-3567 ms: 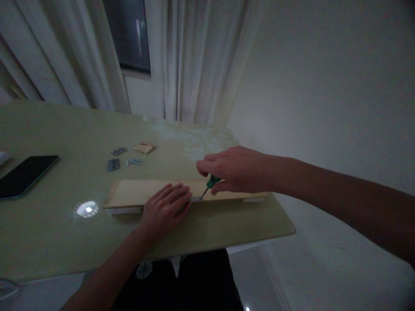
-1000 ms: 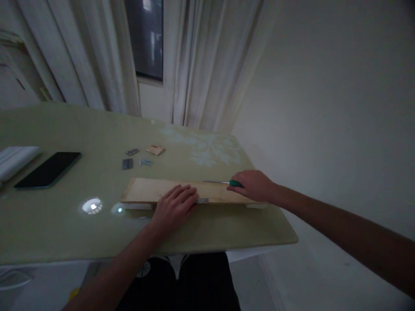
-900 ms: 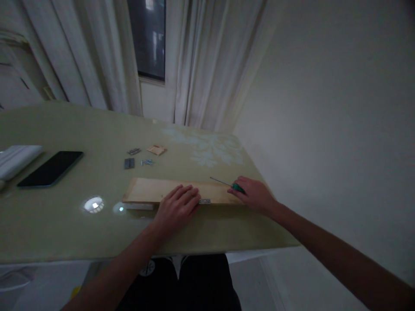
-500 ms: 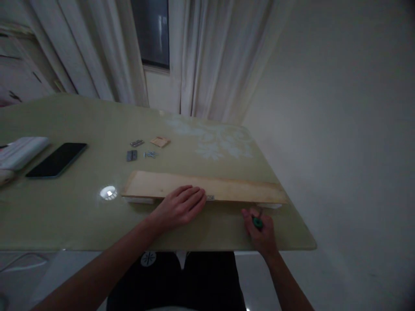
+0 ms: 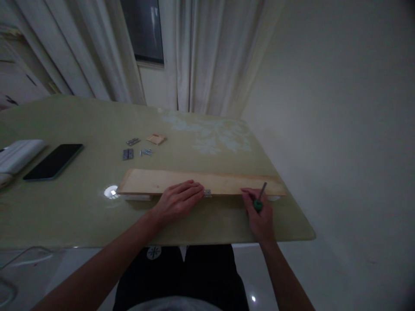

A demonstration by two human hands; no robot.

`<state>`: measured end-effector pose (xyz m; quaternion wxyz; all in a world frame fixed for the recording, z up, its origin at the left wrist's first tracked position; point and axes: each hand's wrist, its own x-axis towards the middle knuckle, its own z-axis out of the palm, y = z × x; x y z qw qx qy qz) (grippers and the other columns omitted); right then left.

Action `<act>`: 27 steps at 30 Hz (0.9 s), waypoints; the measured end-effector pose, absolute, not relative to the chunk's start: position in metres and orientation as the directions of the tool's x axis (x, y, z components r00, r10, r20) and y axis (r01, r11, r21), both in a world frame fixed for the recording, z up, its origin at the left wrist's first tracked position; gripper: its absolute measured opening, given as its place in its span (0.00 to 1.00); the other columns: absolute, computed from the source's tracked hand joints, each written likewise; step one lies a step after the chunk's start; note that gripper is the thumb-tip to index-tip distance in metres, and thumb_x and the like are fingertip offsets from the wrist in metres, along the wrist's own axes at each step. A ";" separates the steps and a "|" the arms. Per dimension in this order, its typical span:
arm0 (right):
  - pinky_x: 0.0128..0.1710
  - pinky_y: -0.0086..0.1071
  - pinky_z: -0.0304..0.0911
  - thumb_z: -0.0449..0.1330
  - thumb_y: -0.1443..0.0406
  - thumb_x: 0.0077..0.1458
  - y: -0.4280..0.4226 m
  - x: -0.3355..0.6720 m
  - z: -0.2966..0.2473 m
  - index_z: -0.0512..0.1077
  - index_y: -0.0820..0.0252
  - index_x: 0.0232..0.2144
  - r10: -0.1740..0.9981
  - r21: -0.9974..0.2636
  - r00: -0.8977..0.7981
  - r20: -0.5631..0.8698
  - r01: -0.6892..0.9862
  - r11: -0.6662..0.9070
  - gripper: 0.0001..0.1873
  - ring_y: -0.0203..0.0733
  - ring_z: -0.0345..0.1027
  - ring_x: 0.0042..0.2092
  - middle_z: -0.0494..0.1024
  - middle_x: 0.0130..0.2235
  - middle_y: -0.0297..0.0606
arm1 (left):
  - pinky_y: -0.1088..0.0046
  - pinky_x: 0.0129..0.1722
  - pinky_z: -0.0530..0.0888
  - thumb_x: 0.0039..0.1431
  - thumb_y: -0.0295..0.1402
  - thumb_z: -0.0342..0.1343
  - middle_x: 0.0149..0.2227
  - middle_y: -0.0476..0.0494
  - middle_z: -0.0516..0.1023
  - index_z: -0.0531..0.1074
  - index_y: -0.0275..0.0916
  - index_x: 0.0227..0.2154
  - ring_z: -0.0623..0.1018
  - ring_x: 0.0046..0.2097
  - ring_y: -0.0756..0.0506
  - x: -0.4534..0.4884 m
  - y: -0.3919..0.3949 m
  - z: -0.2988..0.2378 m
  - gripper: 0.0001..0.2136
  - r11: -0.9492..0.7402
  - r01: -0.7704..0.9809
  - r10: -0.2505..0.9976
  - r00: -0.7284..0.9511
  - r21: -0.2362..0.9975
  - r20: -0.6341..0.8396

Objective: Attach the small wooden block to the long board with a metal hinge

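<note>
A long pale wooden board [image 5: 181, 178] lies across the table, raised on white blocks [image 5: 138, 197] under its ends. My left hand [image 5: 180, 199] is closed over the board's front edge, fingers together on top, thumb hidden. Right beside its fingertips a small metal hinge [image 5: 207, 192] sits at that edge. My right hand [image 5: 261, 214] holds a screwdriver [image 5: 258, 204] by its green handle, the shaft pointing up and away. Its thumb and index finger are close together at the board's front edge; whether they pinch something small cannot be made out.
Behind the board lie several screws [image 5: 147, 152], a hinge [image 5: 128, 154], more metal hardware [image 5: 133, 141] and a small wooden piece [image 5: 156, 138]. To the left are a black phone [image 5: 54, 162] and a white object [image 5: 22, 155]. A wall [image 5: 340, 151] rises beyond the table's right edge.
My right hand has risen slightly to the board's front edge, and the screwdriver shaft now shows above it. My left hand stays by the hinge. The camera view has shifted a little.
</note>
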<state>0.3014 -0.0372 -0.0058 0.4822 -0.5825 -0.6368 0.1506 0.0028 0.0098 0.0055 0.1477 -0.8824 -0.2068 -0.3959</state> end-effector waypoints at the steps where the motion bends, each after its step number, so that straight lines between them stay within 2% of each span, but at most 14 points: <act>1: 0.42 0.36 0.70 0.60 0.53 0.67 -0.036 0.300 -0.006 0.80 0.55 0.49 0.878 -0.740 0.152 0.455 0.612 0.278 0.17 0.39 0.71 0.38 0.74 0.40 0.38 | 0.62 0.56 0.83 0.69 0.24 0.57 0.48 0.43 0.87 0.77 0.36 0.50 0.85 0.49 0.45 0.004 0.010 0.004 0.10 -0.869 0.488 0.254 0.589 -0.087 0.767; 4: 0.46 0.38 0.70 0.66 0.51 0.62 -0.032 0.296 -0.009 0.83 0.54 0.47 0.843 -0.700 0.177 0.509 0.654 0.285 0.18 0.42 0.72 0.41 0.72 0.40 0.38 | 0.64 0.52 0.84 0.69 0.24 0.57 0.46 0.46 0.87 0.79 0.38 0.47 0.86 0.47 0.45 0.007 0.010 0.005 0.09 -0.852 0.520 0.290 0.569 -0.063 0.770; 8: 0.43 0.37 0.71 0.66 0.50 0.61 -0.031 0.293 -0.014 0.85 0.54 0.43 0.807 -0.648 0.181 0.563 0.703 0.294 0.17 0.42 0.72 0.40 0.71 0.39 0.39 | 0.67 0.43 0.84 0.70 0.30 0.58 0.42 0.47 0.87 0.80 0.40 0.40 0.86 0.42 0.45 0.012 0.009 0.010 0.05 -0.824 0.566 0.359 0.563 -0.029 0.745; 14: 0.40 0.35 0.72 0.64 0.50 0.64 -0.032 0.293 -0.016 0.84 0.55 0.47 0.789 -0.589 0.147 0.597 0.748 0.307 0.19 0.40 0.72 0.38 0.72 0.39 0.39 | 0.67 0.46 0.84 0.71 0.33 0.59 0.41 0.48 0.88 0.80 0.41 0.40 0.86 0.42 0.46 0.016 0.010 0.007 0.06 -0.829 0.554 0.409 0.509 0.076 0.757; 19: 0.40 0.34 0.72 0.65 0.52 0.64 -0.032 0.292 -0.016 0.84 0.55 0.47 0.761 -0.565 0.134 0.635 0.753 0.338 0.17 0.40 0.72 0.38 0.71 0.38 0.39 | 0.68 0.41 0.84 0.71 0.33 0.57 0.41 0.47 0.87 0.79 0.40 0.40 0.85 0.42 0.45 0.014 0.010 0.009 0.06 -0.823 0.560 0.447 0.544 0.090 0.710; 24: 0.38 0.33 0.72 0.65 0.55 0.64 -0.033 0.291 -0.016 0.84 0.54 0.47 0.755 -0.558 0.130 0.643 0.755 0.345 0.15 0.38 0.70 0.36 0.71 0.38 0.38 | 0.62 0.51 0.84 0.70 0.27 0.55 0.46 0.45 0.87 0.79 0.39 0.43 0.85 0.46 0.44 0.007 0.010 0.010 0.07 -0.850 0.525 0.351 0.607 -0.028 0.713; 27: 0.39 0.33 0.72 0.65 0.54 0.64 -0.033 0.292 -0.017 0.84 0.53 0.48 0.759 -0.556 0.130 0.638 0.760 0.337 0.16 0.38 0.70 0.36 0.70 0.38 0.38 | 0.64 0.57 0.81 0.70 0.24 0.53 0.47 0.44 0.87 0.78 0.38 0.46 0.86 0.49 0.46 0.004 0.012 0.006 0.10 -0.865 0.498 0.295 0.599 -0.058 0.744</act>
